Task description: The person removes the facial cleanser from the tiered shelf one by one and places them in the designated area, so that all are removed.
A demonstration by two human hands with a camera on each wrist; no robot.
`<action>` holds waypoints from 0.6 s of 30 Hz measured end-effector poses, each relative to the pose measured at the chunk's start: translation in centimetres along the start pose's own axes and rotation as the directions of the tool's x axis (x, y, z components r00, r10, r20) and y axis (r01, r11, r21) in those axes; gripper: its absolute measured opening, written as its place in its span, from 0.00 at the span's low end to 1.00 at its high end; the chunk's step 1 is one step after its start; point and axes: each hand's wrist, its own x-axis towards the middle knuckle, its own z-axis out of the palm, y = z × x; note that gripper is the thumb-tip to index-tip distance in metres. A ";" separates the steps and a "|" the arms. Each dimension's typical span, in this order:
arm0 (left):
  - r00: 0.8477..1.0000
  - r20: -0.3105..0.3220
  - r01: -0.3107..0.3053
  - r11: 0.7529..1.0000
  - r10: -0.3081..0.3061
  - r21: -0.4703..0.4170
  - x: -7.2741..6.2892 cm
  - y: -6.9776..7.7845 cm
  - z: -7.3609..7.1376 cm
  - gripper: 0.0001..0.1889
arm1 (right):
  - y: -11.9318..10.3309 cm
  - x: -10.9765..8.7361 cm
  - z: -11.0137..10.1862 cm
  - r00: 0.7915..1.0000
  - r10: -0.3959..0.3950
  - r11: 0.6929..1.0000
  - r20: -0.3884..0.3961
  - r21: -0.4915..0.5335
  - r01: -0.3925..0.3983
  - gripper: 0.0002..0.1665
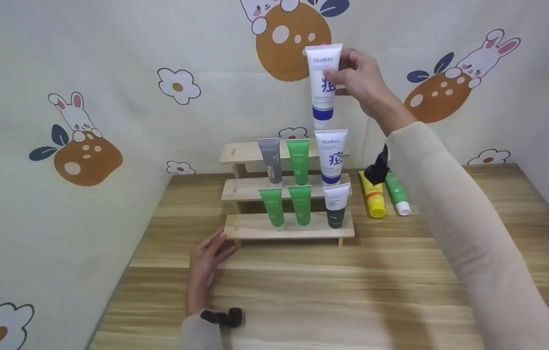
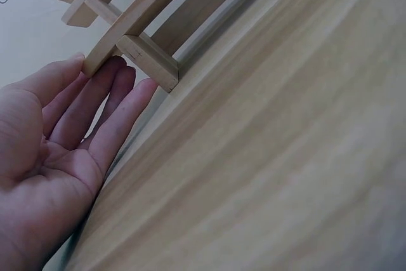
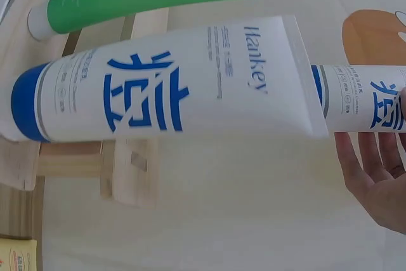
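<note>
Your right sleeve (image 1: 469, 228) lay nearest; the right hand (image 1: 364, 80) pinched a white tube (image 1: 320, 86) upright at nine o'clock, twelve from its standing twin (image 1: 331, 154); your left hand (image 1: 204, 262) gripped the rack (image 1: 250, 233) at its eight.

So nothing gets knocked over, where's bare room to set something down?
Free: the table right of the left hand, in front of the rack. Crowded: its lower two steps, three tubes each, and its right, where a yellow tube and green tube lie.

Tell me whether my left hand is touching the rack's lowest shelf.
Touching. The left wrist view shows the left hand with thumb and fingertips against the end of the lowest shelf.
</note>
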 end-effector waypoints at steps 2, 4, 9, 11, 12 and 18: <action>1.000 -0.003 -0.001 1.000 0.001 -0.005 0.0 0.0 0.0 0.24 | 0.3 -0.1 -0.9 1.000 0.004 1.000 -0.017 -0.003 -0.005 0.28; 1.000 -0.003 -0.002 1.000 0.002 -0.008 0.0 0.0 0.1 0.24 | 0.6 -0.3 -1.8 0.999 0.008 1.000 -0.033 -0.006 -0.008 0.28; 1.000 0.003 -0.010 1.000 0.010 -0.018 -0.1 -0.1 0.0 0.26 | 1.5 -0.4 -3.7 0.997 0.041 0.999 -0.062 0.002 -0.041 0.29; 1.000 0.005 -0.010 1.000 0.010 -0.020 -0.2 -0.1 -0.1 0.26 | 2.0 -0.5 -4.5 0.996 0.056 0.998 -0.069 0.008 -0.055 0.30; 1.000 0.008 -0.013 1.000 0.013 -0.016 -0.2 -0.1 -0.1 0.26 | 2.3 -0.6 -4.9 0.996 0.063 0.998 -0.070 0.013 -0.062 0.30; 1.000 0.009 -0.027 0.999 0.027 -0.025 -0.1 -0.2 0.1 0.26 | 4.2 -1.1 -7.4 0.992 0.097 0.995 -0.080 0.018 -0.095 0.33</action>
